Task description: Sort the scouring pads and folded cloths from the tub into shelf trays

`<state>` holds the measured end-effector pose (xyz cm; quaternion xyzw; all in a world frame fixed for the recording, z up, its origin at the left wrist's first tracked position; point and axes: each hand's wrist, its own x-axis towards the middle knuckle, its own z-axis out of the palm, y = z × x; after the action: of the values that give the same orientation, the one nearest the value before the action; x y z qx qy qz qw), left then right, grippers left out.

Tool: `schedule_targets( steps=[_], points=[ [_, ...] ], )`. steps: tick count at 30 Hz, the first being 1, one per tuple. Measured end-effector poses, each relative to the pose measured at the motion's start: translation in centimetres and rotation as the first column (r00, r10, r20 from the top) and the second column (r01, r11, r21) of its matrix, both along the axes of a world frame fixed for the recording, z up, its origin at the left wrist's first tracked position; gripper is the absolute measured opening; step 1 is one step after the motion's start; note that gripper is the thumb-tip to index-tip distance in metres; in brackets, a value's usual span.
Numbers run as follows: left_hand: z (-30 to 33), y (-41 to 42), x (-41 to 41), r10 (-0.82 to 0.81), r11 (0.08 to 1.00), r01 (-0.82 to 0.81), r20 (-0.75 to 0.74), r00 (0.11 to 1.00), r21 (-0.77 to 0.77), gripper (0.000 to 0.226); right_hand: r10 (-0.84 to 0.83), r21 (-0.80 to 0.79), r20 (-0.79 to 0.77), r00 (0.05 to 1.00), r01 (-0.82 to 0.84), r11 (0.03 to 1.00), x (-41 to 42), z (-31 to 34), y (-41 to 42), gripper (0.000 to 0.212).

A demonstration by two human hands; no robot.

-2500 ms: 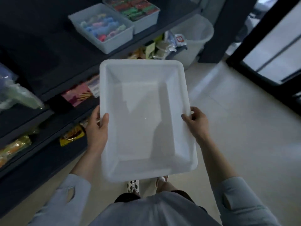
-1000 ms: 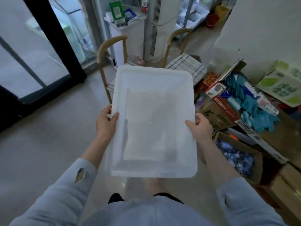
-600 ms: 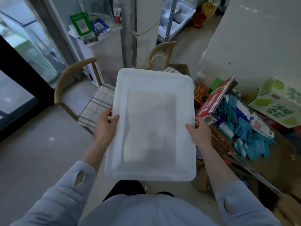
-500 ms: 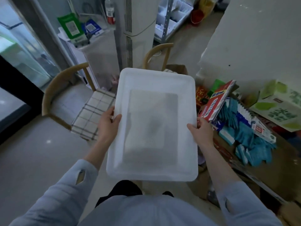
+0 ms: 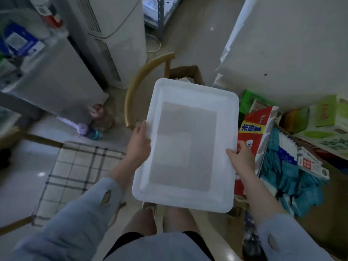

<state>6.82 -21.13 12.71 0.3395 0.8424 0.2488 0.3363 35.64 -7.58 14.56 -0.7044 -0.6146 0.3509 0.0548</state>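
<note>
1. Tub (image 5: pixel 188 146), white plastic and empty, is held level at waist height above the floor.
2. Its long rims are gripped by the left hand (image 5: pixel 139 146) and right hand (image 5: pixel 242 159).
3. It is judged light, stiff, slightly slippery; opposite rims are best grasped.

A plaid-cushioned chair (image 5: pixel 79 174) stands left; blue packets (image 5: pixel 293 178) lie heaped right.

A pale glossy floor (image 5: pixel 20 178) is seen in dim light, with a checked-cushion chair (image 5: pixel 79 172), a white tower unit (image 5: pixel 116 34) and stacked boxes (image 5: pixel 323 125) by a wall (image 5: pixel 291 44).
</note>
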Motion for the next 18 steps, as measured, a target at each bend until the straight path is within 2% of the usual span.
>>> schedule_targets(
  steps=[3,9,15,18],
  points=[
    [-3.7,5.8,-1.7,-0.053,0.998,0.053,-0.025,0.998,-0.024,0.068,-0.007,-0.041,0.012,1.0,0.008,0.999,-1.6,-4.2,5.7,0.028],
    [-11.7,14.6,-4.4,-0.042,0.995,0.032,-0.107,0.993,-0.091,0.073,0.042,-0.105,0.072,0.996,-0.035,0.994,-4.9,-12.9,13.9,0.032],
    [-16.9,17.7,-5.2,-0.029,0.968,-0.009,-0.147,0.989,-0.252,0.071,0.065,-0.213,0.12,0.991,-0.038,0.976,-6.0,-19.0,15.9,0.03],
    [-17.8,17.7,-5.3,-0.067,0.971,0.027,-0.165,0.984,-0.236,0.07,0.067,-0.247,0.138,0.988,-0.031,0.968,-6.1,-19.9,15.7,0.031]
  ],
)
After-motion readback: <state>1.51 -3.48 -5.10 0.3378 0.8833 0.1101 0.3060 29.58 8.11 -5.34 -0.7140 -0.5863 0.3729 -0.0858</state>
